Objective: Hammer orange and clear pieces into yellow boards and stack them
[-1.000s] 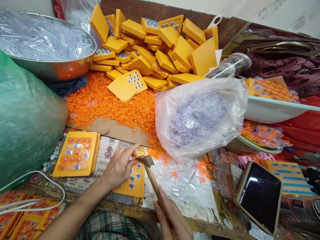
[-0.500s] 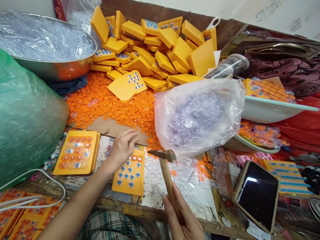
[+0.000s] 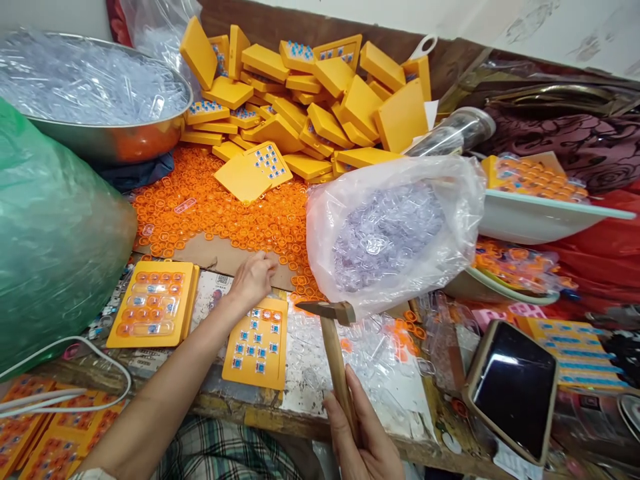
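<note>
My left hand (image 3: 253, 279) is closed, fingertips drawn together at the near edge of the heap of small round orange pieces (image 3: 220, 210). Whatever it may hold is hidden. Just below it lies a yellow panel (image 3: 274, 337) with blue square parts set in it and a couple of orange pieces at its top right. My right hand (image 3: 367, 430) is wrapped round the wooden handle of a hammer (image 3: 334, 353), whose head is up, right of the panel. A finished-looking stack of yellow panels (image 3: 187, 300) with orange and clear covers sits to the left.
A pile of yellow panels (image 3: 360, 107) stands at the back. Clear plastic pieces fill a metal bowl (image 3: 125, 137) and a white plastic bag (image 3: 465, 200). A green bag (image 3: 60, 233) bulges at left; a phone (image 3: 515, 393) lies at right. Loose clear pieces cover the bench (image 3: 310, 400).
My left hand's fingers have drawn from loosely spread into a closed pinch by the orange heap. The hammer in my right hand has hardly moved.
</note>
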Tool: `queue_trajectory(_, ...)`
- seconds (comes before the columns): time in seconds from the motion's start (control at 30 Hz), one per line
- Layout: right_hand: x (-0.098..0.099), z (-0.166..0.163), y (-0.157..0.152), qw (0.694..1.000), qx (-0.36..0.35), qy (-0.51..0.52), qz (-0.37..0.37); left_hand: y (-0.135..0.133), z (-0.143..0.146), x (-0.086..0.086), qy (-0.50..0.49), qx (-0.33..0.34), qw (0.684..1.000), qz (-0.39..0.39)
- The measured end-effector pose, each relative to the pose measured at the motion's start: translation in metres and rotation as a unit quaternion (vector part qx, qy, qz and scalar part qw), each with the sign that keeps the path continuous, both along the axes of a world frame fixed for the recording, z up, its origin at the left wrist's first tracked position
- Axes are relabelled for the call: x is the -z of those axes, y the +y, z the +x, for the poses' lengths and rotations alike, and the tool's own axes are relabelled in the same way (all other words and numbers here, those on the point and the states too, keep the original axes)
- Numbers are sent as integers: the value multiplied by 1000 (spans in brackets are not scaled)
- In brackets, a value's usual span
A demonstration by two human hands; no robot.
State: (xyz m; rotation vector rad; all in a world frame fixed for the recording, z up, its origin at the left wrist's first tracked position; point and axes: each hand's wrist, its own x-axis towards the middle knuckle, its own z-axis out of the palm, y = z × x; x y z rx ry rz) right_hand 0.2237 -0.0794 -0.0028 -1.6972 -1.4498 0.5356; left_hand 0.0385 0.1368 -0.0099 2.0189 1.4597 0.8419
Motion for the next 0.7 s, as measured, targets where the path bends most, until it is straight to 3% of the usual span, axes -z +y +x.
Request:
queue_trajectory(0.17,-4,-10,-5,998,2,-33,48,-46,-27,-12,-32,17,999,15)
queue_trajectory(0.3,-9,-15,4,990,-105,-78,47,-78,-46,-9,-53,57,997,28)
queue_trajectory(0.5,-14,-24,17,980,-166,-90,63,-80,-43,-4,-32,50,998,20)
queue_trajectory(0.7,-11,-24,19,977,-186,-105,-20,-82,-43,1,-103,27,994,-16)
